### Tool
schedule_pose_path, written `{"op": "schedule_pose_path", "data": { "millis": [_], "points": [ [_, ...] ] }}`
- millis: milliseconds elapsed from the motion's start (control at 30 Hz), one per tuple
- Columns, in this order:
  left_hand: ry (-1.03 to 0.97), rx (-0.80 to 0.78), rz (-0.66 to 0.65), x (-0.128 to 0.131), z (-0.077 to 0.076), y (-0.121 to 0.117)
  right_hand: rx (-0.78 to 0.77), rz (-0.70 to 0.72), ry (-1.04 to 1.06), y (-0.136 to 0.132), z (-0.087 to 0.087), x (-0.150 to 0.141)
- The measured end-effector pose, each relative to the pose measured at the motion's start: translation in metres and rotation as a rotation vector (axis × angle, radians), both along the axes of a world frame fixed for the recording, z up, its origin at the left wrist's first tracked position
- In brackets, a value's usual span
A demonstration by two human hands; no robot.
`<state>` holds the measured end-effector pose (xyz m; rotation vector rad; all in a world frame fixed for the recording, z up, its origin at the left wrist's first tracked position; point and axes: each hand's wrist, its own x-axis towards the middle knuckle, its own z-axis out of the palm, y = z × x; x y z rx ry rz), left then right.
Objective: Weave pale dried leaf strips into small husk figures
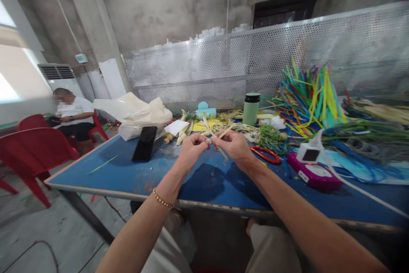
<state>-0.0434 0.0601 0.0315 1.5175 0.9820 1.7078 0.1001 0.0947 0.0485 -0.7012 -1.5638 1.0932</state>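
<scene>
Pale, flat strips (206, 125) like dried plant leaf cross each other between my hands, above the blue table. My left hand (192, 148) pinches them at the crossing, thumb against forefinger. From the other side, my right hand (235, 147) is closed on the same strips, and one end hangs below its fingers. A pair of red-handled scissors (266, 154) lies just right of my right hand. To the left of my left hand rests a black phone (144, 143). A white piece of paper (177, 127) lies beyond it among pale plant pieces.
A green bottle (251, 110) stands behind my right hand. Coloured strips (315, 98), green strands and a magenta power strip (315, 171) with a white cable fill the right side. Plastic bags (137, 113) sit back left. A person (76, 113) sits beyond red chairs (35, 151).
</scene>
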Motion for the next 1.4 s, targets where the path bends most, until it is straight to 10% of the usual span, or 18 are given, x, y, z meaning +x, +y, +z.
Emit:
{"op": "schedule_pose_path", "data": {
  "millis": [1400],
  "points": [
    [-0.049, -0.265, -0.315, 0.001, -0.009, -0.001, -0.054, 0.031, -0.043, 0.002, -0.003, 0.005]
  ]
}}
